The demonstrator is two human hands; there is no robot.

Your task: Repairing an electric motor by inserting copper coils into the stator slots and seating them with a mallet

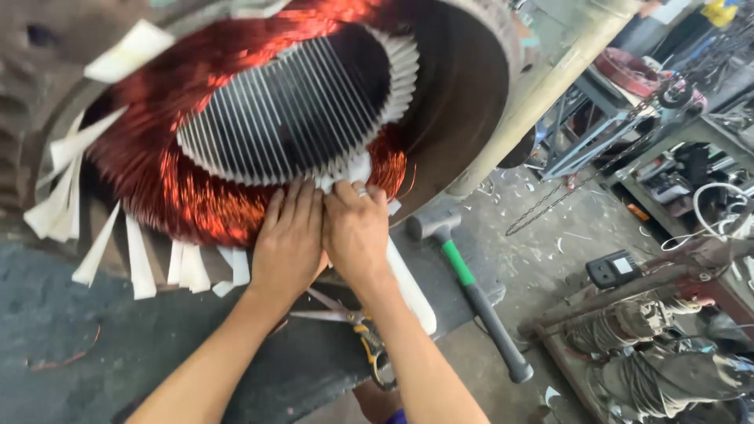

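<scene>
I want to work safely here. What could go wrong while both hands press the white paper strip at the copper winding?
1. The left hand and right hand press the white insulation strip against the copper winding; hard pushing might scrape the wire enamel or tear the strip.
2. The open scissors lie under the forearms; a dropped wrist could get cut.
3. The hammer near the edge may get knocked off.

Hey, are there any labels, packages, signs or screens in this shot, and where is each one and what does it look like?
Small black box: on the floor right of the hammer, flat and rectangular, with a pale rectangular label on top.
No packages, signs or screens can be made out anywhere else.
</scene>
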